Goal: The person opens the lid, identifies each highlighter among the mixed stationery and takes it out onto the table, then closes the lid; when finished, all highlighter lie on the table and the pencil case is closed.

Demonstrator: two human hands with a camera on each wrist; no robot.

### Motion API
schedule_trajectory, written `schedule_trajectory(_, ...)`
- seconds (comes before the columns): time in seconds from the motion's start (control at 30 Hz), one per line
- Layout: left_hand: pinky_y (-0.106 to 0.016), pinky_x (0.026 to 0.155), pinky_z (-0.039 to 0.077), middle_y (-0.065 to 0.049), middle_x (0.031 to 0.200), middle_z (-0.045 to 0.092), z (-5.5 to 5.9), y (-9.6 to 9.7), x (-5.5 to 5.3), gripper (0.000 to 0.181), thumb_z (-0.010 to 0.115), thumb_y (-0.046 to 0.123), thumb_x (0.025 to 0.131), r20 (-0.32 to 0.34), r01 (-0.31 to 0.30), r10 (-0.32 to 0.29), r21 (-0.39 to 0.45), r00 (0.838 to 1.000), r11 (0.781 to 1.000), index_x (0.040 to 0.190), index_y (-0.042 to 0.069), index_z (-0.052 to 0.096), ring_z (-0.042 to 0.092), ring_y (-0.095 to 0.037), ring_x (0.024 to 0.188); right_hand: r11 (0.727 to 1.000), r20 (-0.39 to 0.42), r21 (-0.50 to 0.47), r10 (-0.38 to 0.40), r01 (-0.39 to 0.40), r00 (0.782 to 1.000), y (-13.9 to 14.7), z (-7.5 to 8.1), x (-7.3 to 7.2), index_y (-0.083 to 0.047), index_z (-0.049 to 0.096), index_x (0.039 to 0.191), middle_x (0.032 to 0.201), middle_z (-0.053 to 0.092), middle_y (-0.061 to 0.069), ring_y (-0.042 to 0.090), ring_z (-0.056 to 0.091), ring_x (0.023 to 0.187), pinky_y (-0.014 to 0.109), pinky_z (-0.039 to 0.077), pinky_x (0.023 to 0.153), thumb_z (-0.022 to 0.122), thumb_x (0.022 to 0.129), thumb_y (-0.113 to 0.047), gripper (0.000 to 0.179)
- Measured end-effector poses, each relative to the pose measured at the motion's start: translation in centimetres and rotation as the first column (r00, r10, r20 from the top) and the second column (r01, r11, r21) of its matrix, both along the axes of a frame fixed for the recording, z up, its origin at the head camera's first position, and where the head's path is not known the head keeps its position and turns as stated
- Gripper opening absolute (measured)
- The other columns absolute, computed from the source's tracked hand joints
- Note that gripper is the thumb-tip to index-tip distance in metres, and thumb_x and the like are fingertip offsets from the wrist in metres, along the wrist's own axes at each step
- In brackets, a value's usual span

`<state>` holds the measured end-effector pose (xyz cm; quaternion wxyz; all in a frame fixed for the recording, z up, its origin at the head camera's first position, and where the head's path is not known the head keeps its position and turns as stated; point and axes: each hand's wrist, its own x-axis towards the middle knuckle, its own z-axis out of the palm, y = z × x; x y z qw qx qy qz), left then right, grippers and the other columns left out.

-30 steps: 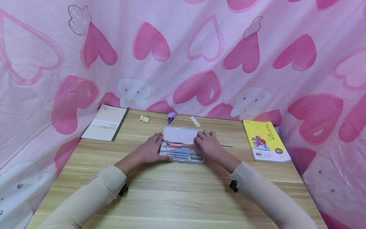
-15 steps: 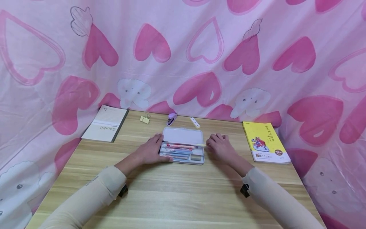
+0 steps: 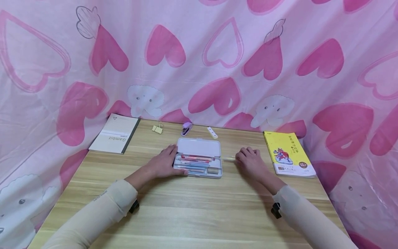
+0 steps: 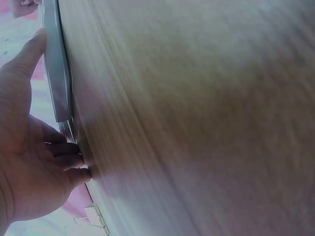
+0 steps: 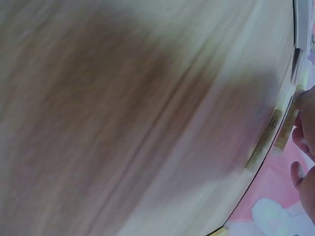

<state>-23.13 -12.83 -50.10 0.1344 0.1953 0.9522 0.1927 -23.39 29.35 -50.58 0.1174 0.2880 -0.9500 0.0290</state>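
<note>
An open white pencil case (image 3: 199, 175) lies on the wooden table, its lid (image 3: 199, 146) folded back. Inside are several red and blue pens (image 3: 196, 160) and a short greyish-brown block (image 3: 212, 170). My left hand (image 3: 164, 162) holds the case by its left end, thumb along the front edge and fingers behind. To the right of the case, my right hand (image 3: 251, 162) pinches a slim tan pen (image 5: 286, 125), low over the table. Its pale end points left toward the case. A dim matching shape shows on the tabletop beneath it in the right wrist view.
Along the back edge stand a yellowish binder clip (image 3: 157, 129), a purple stapler (image 3: 186, 128) and a small white strip (image 3: 212, 132). A notebook (image 3: 113, 135) lies back left, a yellow book (image 3: 289, 154) at the right. A pink curtain (image 3: 199, 52) hangs behind.
My right hand has moved right, from over the case's right end to the bare table beside it, taking the tan pen along. The left hand and case stay in place.
</note>
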Motion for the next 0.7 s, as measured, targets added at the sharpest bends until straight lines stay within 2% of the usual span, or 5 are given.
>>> schedule_trajectory(0.27, -0.062, 0.134, 0.035, -0.025, 0.183, 0.023, 0.1, -0.1, -0.1, 0.138, 0.073, 0.086, 0.085, -0.008, 0.005, -0.005, 0.002, 1.000, 1.000, 0.174, -0.005, 0.019, 0.026, -0.046, 0.169, 0.999, 0.050, -0.024, -0.024, 0.026, 0.998, 1.2, 0.0, 0.4, -0.012, 0.075, 0.118, 0.115, 0.068, 0.006, 0.030, 0.056, 0.108, 0.057, 0.046, 0.096, 0.079, 0.104, -0.018, 0.016)
schedule_trajectory(0.5, -0.060, 0.134, 0.035, -0.024, 0.183, 0.022, 0.0, 0.0, 0.0, 0.139, 0.072, 0.088, 0.085, -0.004, 0.005, -0.005, -0.012, 1.000, 1.000, 0.175, -0.004, 0.018, 0.025, -0.044, 0.170, 0.999, 0.022, -0.017, -0.037, 0.038, 0.999, 2.0, -0.8, 0.2, -0.012, 0.074, 0.116, 0.113, 0.067, 0.006, 0.030, 0.056, 0.107, 0.054, 0.045, 0.092, 0.079, 0.104, -0.018, 0.014)
schedule_trajectory(0.7, -0.062, 0.133, 0.036, -0.025, 0.182, 0.024, 0.3, 0.0, 0.1, 0.139, 0.074, 0.085, 0.085, -0.008, 0.005, -0.005, 0.009, 1.000, 1.000, 0.173, -0.006, 0.020, 0.027, -0.046, 0.169, 0.999, 0.010, 0.002, -0.043, 0.043, 0.999, 2.4, -1.5, 0.1, -0.013, 0.072, 0.114, 0.111, 0.065, 0.005, 0.029, 0.055, 0.104, 0.053, 0.043, 0.090, 0.076, 0.106, -0.017, 0.010)
